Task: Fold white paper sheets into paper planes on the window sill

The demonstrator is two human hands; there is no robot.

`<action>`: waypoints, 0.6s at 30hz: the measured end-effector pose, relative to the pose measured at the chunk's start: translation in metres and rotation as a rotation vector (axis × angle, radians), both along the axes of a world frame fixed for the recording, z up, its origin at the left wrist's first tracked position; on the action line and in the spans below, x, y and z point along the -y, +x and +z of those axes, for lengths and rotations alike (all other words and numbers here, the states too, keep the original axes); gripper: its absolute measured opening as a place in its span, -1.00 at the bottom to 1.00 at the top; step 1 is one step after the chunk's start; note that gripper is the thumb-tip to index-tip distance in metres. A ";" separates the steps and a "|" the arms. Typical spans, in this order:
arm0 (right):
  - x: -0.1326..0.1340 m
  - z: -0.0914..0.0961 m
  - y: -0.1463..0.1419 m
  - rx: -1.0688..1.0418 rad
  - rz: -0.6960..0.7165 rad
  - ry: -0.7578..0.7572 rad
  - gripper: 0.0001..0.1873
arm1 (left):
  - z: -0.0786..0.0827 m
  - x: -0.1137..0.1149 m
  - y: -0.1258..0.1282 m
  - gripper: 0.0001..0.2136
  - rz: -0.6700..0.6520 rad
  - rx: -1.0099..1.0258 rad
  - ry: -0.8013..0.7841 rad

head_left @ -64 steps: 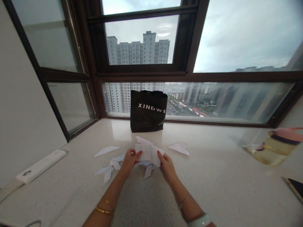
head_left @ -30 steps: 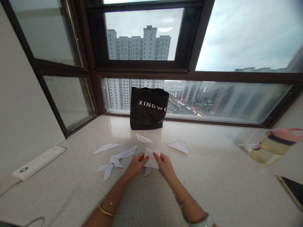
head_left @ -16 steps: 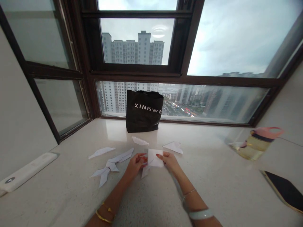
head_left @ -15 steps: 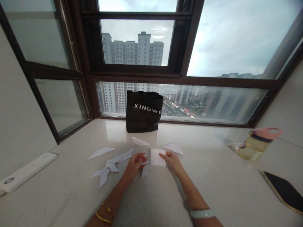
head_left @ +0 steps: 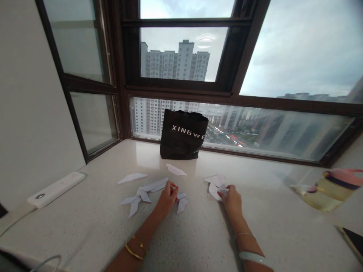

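Note:
My right hand pinches a white sheet of paper low over the tabletop. This sheet partly overlaps a folded paper triangle lying behind it. My left hand has its thumb and fingers pressed together; whether anything is between them is hidden. Just right of those fingertips lies a small folded paper piece. Left of this hand, several folded strips form a joined paper chain. A loose folded strip lies behind the chain, and another folded strip lies near the bag.
A black bag stands upright by the window. To the right are a bottle with a pink lid and a dark phone-like slab. A white power strip with a cable lies at the left.
My right hand has carried the paper sheet rightward, away from my left hand, to the folded triangle. My left hand has drawn off the small folded piece slightly. The view has turned left.

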State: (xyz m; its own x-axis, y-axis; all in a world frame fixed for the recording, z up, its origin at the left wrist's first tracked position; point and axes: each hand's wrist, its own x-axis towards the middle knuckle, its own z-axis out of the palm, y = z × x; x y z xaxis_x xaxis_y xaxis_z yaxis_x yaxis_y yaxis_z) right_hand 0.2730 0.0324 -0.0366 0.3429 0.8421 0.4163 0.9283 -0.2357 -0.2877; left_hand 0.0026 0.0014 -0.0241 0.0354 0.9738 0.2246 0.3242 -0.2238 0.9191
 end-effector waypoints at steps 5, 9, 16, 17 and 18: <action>0.008 0.001 -0.006 0.055 -0.132 0.136 -0.56 | 0.009 -0.003 -0.030 -0.67 0.353 -0.628 0.081; 0.012 0.011 -0.009 0.029 -0.109 0.252 -0.56 | 0.009 -0.002 -0.046 -0.66 0.478 -0.882 -0.033; 0.016 0.019 -0.058 -0.278 0.451 0.393 -0.56 | 0.011 -0.002 -0.046 -0.73 0.493 -0.854 -0.009; 0.017 0.017 -0.069 -0.319 0.527 0.361 -0.58 | 0.013 -0.002 -0.046 -0.75 0.474 -0.839 0.006; 0.020 0.015 -0.079 -0.344 0.595 0.331 -0.59 | 0.015 -0.002 -0.045 -0.77 0.447 -0.825 0.034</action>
State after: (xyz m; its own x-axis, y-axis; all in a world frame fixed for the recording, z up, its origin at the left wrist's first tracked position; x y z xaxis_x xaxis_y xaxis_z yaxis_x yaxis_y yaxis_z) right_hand 0.1935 0.0128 -0.0215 0.0265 0.7754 0.6309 0.7168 0.4252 -0.5527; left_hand -0.0420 0.0033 -0.0094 -0.1800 0.9289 0.3237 0.9327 0.0566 0.3561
